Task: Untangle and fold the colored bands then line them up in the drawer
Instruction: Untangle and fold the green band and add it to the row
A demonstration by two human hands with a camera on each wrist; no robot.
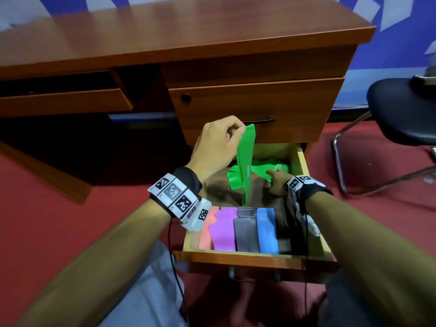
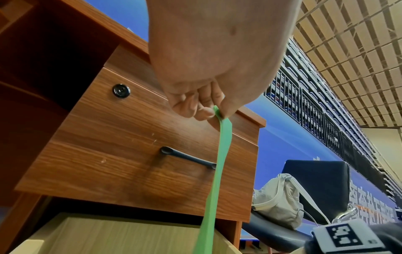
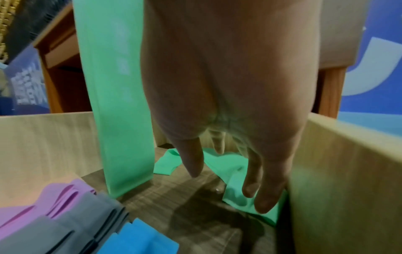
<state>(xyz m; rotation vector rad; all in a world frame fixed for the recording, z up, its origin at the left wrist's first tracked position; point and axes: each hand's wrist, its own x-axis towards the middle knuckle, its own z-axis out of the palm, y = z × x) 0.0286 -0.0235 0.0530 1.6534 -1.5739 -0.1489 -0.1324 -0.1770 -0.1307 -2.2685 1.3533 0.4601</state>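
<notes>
Already lifted: one green band (image 1: 245,152) hangs from the left hand (image 1: 215,147), the rest of the green tangle (image 1: 271,169) lying under the right hand (image 1: 278,182).

Thumb and forefinger of the left hand are pinched together on the band's top end, and the strip drops straight below those fingers into the open drawer (image 1: 300,161), its lower end just above the drawer floor. The right hand's fingers (image 3: 192,161) are straight and spread, tips down on or just over the green heap, gripping nothing. Nearer the wrists than either set of fingers, folded orange (image 1: 207,228), purple (image 1: 224,230), grey (image 1: 246,232) and blue (image 1: 266,230) bands lie side by side. By its limp, flat hang the band looks light, soft and stretchy, likely to slide through a loose pinch; taking it flat across its width near each end should let it fold cleanly.
</notes>
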